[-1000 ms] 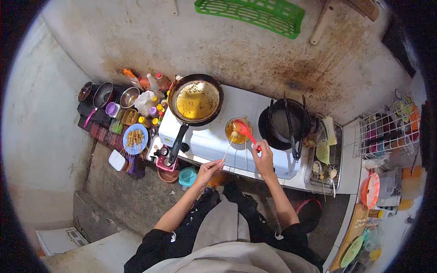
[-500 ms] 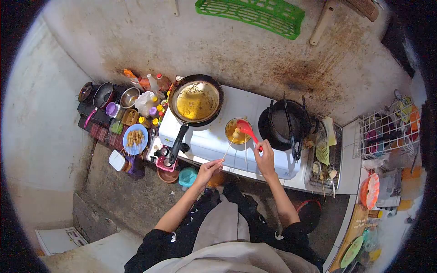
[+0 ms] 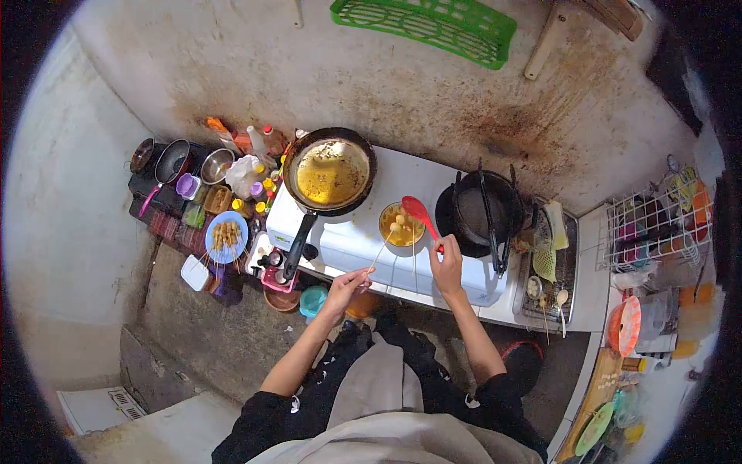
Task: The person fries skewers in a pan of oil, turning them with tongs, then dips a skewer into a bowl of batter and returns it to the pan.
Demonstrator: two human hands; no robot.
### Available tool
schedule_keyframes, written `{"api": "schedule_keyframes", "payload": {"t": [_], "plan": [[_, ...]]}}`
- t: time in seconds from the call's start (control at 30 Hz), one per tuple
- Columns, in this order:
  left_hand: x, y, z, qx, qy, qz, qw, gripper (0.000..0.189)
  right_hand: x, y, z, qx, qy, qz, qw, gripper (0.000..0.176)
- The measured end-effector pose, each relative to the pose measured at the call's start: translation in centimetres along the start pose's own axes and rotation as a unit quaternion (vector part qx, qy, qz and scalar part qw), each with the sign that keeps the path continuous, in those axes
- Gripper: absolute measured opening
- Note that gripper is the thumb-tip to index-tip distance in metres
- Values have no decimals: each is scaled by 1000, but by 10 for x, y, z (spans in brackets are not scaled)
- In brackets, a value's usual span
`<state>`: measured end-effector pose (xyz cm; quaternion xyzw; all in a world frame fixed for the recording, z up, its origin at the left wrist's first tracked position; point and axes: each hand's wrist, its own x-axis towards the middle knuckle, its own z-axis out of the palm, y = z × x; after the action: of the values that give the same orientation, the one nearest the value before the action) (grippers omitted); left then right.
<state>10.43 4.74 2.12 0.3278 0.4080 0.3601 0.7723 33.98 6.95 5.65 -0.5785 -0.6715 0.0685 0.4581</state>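
Observation:
My left hand (image 3: 349, 290) is closed, pinching the lower end of a thin wooden skewer (image 3: 379, 255). Several pale food balls (image 3: 396, 225) on its far end lie in a bowl (image 3: 383, 236) of yellow-orange liquid. My right hand (image 3: 446, 267) wraps round the handle of a red ladle (image 3: 416, 207), whose head is over the bowl's upper right rim, just above the balls. A second stick (image 3: 413, 259) leans out over the bowl's front edge. Beneath the bowl is the white stove top (image 3: 406, 174).
A frying pan (image 3: 328, 203) with oil sits left of the bowl, its handle pointing toward me. To the right stands a dark pot (image 3: 456, 232) with black tongs (image 3: 492, 224) across it. Finished-looking skewers lie on a blue plate (image 3: 241, 251). A wire rack (image 3: 618, 255) hangs at far right.
The red ladle has lifted slightly away from the balls, and its head has turned. My left hand and the skewer have shifted a little left; the whole view also moved slightly.

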Motion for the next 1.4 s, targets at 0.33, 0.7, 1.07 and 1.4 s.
{"api": "schedule_keyframes", "payload": {"t": [0.33,0.7,1.07,1.4], "plan": [[3,19,-25,-17,127,61,990,32,-6,-25,11,13,28,85,996,7],[68,15,-52,-85,254,144,953,27,-29,-25,39,9,-86,153,984,11],[70,-7,-36,-270,293,78,914,40,-20,-39,8,-62,-118,93,987,25],[-22,-32,-10,-167,58,-81,981,31,-3,14,-80,-322,51,166,931,61]]}}
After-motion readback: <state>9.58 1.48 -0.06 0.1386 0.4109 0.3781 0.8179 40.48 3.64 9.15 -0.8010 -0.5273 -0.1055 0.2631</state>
